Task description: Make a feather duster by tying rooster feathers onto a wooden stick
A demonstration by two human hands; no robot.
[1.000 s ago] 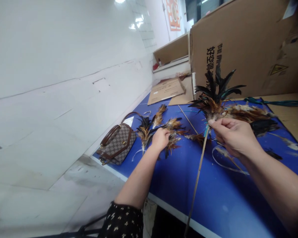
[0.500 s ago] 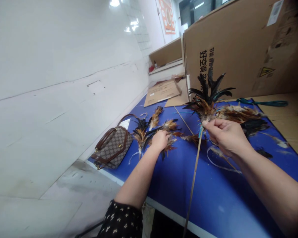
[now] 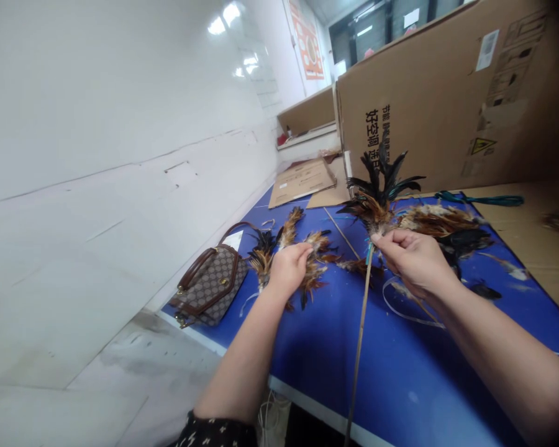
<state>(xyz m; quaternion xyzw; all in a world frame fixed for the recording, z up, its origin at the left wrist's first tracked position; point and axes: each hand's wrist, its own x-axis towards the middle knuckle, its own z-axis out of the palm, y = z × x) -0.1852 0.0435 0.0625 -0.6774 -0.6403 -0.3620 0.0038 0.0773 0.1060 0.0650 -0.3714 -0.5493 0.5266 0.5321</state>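
My right hand pinches a feather duster at the base of its plumes, where black and brown feathers fan upward. Its thin wooden stick slants down past the table's front edge, with a bit of blue binding near the top. My left hand is closed in a pinch above bunches of brown and black feathers on the blue table. Whatever sits between its fingertips is hidden. Another feather bunch lies just left of that hand.
A patterned handbag rests at the table's left edge by the white wall. Behind stands a large cardboard box, with flat cardboard to its left. Loose feathers, a clear strip and a green cord bundle lie at right.
The camera view has shifted a little. My left hand has lifted slightly from the feather bunches, still pinched. The right hand keeps its hold at the duster's base.
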